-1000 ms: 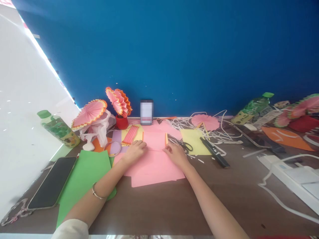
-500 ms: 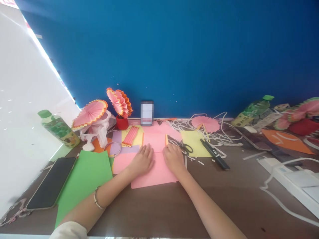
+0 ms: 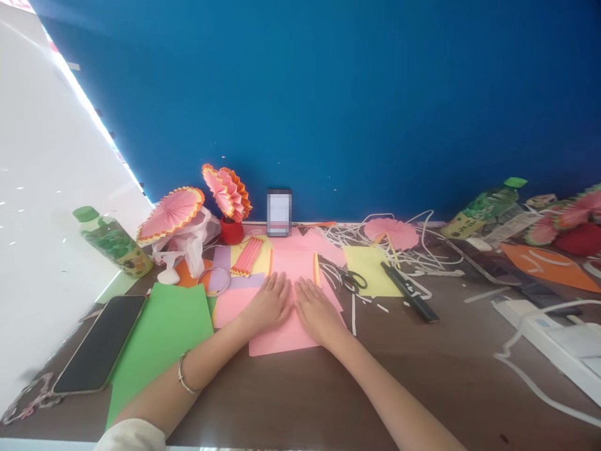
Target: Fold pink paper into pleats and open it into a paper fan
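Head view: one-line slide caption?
Left hand and right hand pressed flat, side by side, on pink paper amid craft clutter.

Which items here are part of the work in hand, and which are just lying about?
In hand:
left hand, flat on pink paper
right hand, flat on the same sheet

Lying about:
green paper
phone
scissors
yellow sheet
green-capped bottle
paper fans

Scene brightly lit. Strong glare washes out the white surface (image 3: pixel 42 207) at left. Wide-angle distortion bends the edges. Slight softness throughout; shadows faint.
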A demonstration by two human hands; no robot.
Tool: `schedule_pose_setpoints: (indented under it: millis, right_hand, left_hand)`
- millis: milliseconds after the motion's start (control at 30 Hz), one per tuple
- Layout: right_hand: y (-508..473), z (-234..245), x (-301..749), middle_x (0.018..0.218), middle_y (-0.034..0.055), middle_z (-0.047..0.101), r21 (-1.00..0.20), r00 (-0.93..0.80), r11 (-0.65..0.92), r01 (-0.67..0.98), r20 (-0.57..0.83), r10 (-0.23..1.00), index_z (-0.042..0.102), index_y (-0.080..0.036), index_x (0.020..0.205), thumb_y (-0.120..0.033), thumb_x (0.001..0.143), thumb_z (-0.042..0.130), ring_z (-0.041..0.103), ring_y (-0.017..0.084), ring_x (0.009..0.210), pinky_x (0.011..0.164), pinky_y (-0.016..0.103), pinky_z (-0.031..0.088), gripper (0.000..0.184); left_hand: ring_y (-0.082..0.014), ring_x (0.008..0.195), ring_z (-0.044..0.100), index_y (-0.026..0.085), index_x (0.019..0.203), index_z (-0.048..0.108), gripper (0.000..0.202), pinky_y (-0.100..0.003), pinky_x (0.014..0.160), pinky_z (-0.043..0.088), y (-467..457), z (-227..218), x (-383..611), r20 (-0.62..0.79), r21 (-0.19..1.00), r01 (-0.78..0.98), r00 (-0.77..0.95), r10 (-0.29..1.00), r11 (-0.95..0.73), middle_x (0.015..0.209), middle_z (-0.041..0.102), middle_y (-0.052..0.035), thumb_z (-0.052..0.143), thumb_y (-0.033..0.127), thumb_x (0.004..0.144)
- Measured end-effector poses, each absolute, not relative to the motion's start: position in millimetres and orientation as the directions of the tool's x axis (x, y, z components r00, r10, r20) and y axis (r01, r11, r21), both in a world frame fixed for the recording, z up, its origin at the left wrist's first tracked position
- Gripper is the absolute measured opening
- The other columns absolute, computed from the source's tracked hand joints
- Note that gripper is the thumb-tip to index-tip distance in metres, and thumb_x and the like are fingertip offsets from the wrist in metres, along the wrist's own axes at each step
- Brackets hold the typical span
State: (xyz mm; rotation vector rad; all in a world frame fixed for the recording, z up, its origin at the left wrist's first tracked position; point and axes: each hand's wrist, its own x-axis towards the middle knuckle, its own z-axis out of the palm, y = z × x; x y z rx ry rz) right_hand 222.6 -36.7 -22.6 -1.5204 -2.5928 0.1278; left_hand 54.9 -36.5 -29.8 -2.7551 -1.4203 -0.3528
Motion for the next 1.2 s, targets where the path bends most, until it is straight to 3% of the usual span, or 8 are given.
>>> schedule_pose_setpoints:
  millis: [167, 367, 567, 733, 867, 1000, 1100, 1200]
  right_hand:
    - [-37.6, -15.8, 227.1, 0.14, 0.018, 0.029, -0.173, -0.442, 0.441, 0.881, 0.037, 0.896, 0.035, -0.003, 0.132, -0.035, 0.087, 0.026, 0.023, 0.026, 0.131, 0.105, 0.041, 0.023, 0.055]
    - [-36.0, -5.0, 238.8, 0.137, 0.0205, 0.033, -0.169, -0.389, 0.374, 0.912, -0.062, 0.919, 0.036, 0.002, 0.13, -0.033, 0.087, 0.026, 0.027, 0.026, 0.13, 0.105, 0.041, 0.023, 0.056]
    - [-33.5, -2.6, 248.4, 0.138, 0.0168, 0.033, -0.183, -0.352, 0.336, 0.924, -0.062, 0.934, 0.041, -0.005, 0.128, -0.03, 0.087, 0.028, 0.026, 0.026, 0.13, 0.104, 0.045, 0.023, 0.05]
    - [-30.1, 0.8, 252.3, 0.136, 0.0183, 0.036, -0.138, -0.277, 0.274, 0.952, -0.004, 0.961, 0.057, -0.009, 0.115, -0.029, 0.086, 0.031, 0.026, 0.033, 0.128, 0.1, 0.052, 0.023, 0.043]
    - [-25.0, 0.4, 258.2, 0.127, 0.0185, 0.047, -0.05, -0.216, 0.23, 0.972, 0.202, 0.955, 0.068, -0.011, 0.087, -0.027, 0.085, 0.036, 0.026, 0.038, 0.126, 0.099, 0.059, 0.015, 0.036]
    - [-16.3, -0.3, 263.6, 0.119, 0.0116, 0.054, 0.012, -0.378, 0.407, 0.913, 0.394, 0.838, 0.064, -0.018, 0.095, -0.023, 0.085, 0.04, 0.037, 0.029, 0.119, 0.103, 0.053, 0.011, 0.026]
    - [-10.9, -1.5, 265.7, 0.103, 0.0078, 0.062, 0.016, -0.511, 0.549, 0.835, 0.391, 0.765, 0.062, -0.021, 0.094, -0.018, 0.085, 0.042, 0.047, 0.023, 0.107, 0.102, 0.049, 0.011, 0.022]
    - [-8.2, -3.9, 266.3, 0.084, 0.0043, 0.065, 0.032, -0.585, 0.615, 0.788, 0.349, 0.732, 0.062, -0.021, 0.086, -0.005, 0.082, 0.038, 0.054, 0.018, 0.09, 0.102, 0.047, 0.011, 0.029]
  left_hand:
    - [-0.0323, 0.133, 0.011, 0.008, 0.136, 0.022, 0.061, -0.047, 0.105, 0.02, -39.2, -21.4, 51.4, 0.162, 0.153, 0.793, 0.568, 0.807, -0.589, 0.144, 0.019, -0.0184, 0.027, 0.044, 0.088]
    - [-0.0323, 0.133, 0.009, 0.009, 0.137, 0.018, 0.065, -0.049, 0.105, 0.018, -41.8, -16.6, 51.0, 0.119, 0.196, 0.794, 0.563, 0.818, -0.575, 0.145, 0.015, -0.0174, 0.03, 0.048, 0.086]
    - [-0.0306, 0.132, 0.017, 0.009, 0.135, 0.027, 0.056, -0.046, 0.105, 0.023, -37.1, -15.0, 49.3, 0.119, 0.188, 0.802, 0.555, 0.823, -0.567, 0.142, 0.024, -0.0167, 0.027, 0.041, 0.089]
    - [-0.0245, 0.128, 0.032, 0.008, 0.127, 0.039, 0.042, -0.041, 0.103, 0.029, -27.7, -12.1, 48.8, 0.127, 0.147, 0.793, 0.577, 0.807, -0.591, 0.134, 0.04, -0.0156, 0.022, 0.021, 0.09]
    - [-0.023, 0.126, 0.036, 0.011, 0.125, 0.04, 0.041, -0.04, 0.1, 0.033, -25.0, -13.1, 48.8, 0.141, 0.134, 0.806, 0.561, 0.816, -0.577, 0.132, 0.044, -0.0137, 0.024, 0.016, 0.089]
    - [-0.0219, 0.124, 0.038, 0.012, 0.124, 0.041, 0.04, -0.038, 0.098, 0.035, -26.3, -13.3, 48.9, 0.183, 0.14, 0.799, 0.56, 0.808, -0.585, 0.13, 0.046, -0.0123, 0.026, 0.014, 0.088]
    - [-0.0221, 0.118, 0.044, 0.014, 0.119, 0.046, 0.035, -0.037, 0.094, 0.038, -28.2, -11.3, 50.5, 0.226, 0.164, 0.808, 0.527, 0.819, -0.566, 0.125, 0.051, -0.0105, 0.029, 0.022, 0.089]
    - [-0.0213, 0.11, 0.049, 0.017, 0.112, 0.05, 0.032, -0.035, 0.09, 0.041, -30.1, -7.2, 51.8, 0.263, 0.167, 0.817, 0.502, 0.824, -0.551, 0.119, 0.054, -0.0096, 0.03, 0.025, 0.089]
